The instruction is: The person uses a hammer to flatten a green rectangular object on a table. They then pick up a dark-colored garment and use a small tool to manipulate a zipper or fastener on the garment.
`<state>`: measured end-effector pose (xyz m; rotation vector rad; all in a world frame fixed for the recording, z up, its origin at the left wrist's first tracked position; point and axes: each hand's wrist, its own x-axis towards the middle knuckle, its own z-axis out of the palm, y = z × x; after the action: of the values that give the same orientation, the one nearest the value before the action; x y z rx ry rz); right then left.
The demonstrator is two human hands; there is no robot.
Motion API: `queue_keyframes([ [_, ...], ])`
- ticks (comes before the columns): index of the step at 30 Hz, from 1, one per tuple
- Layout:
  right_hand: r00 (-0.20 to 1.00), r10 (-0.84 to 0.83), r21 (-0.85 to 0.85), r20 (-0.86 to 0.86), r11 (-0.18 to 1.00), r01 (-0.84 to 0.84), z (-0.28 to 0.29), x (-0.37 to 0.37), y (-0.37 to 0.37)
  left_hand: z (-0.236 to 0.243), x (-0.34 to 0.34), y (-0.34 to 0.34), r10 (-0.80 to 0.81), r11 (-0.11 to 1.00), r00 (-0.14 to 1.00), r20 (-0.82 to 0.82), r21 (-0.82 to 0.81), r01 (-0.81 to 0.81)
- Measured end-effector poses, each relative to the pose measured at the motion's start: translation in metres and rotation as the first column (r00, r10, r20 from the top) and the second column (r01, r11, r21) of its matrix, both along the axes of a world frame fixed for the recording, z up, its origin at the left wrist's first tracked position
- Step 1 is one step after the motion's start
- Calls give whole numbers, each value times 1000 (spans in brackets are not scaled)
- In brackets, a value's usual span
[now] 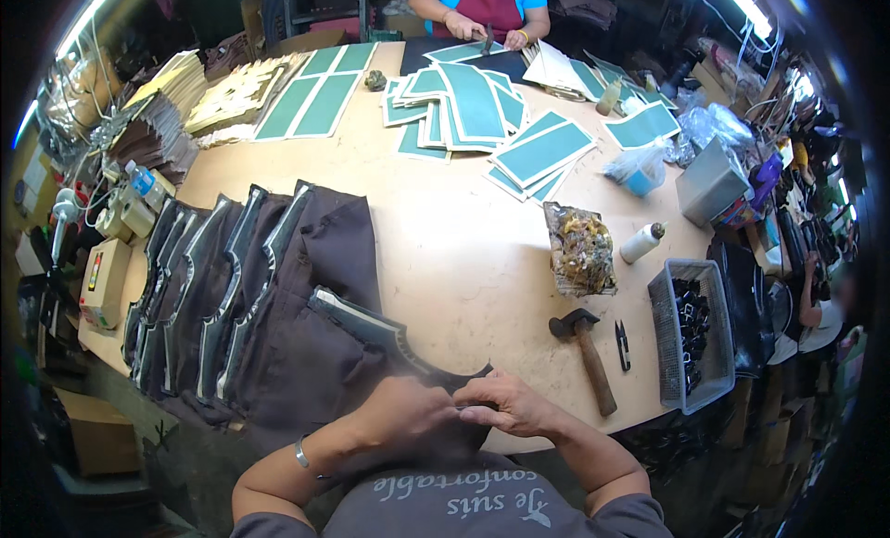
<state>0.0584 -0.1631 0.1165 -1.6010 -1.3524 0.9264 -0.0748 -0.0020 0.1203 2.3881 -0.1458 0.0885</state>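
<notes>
Here, head view: left hand (408, 410) and right hand (508, 406) meet at the near table (464, 251) edge, fingertips pressed together, pinching the curved edge of a dark brown fabric piece (371, 339). Judged step: folding or pressing that edge. Next calls for firm, even pressure along the curve. Hammer (586, 353) lies just right of the piece; snips (623, 343) beyond.

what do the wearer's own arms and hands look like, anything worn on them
Both forearms are bare and enter from the lower edge. The left hand has a thin silver bangle at its wrist. The right hand shows no ring or band that I can make out. Short grey sleeves cover the upper arms.
</notes>
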Motion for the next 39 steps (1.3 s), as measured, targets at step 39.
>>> queue_keyframes([
  [39, 949, 78, 118, -305, 992, -43, 46, -16, -38, -20, 13, 14, -266, 843, 963, 32, -478, 249],
])
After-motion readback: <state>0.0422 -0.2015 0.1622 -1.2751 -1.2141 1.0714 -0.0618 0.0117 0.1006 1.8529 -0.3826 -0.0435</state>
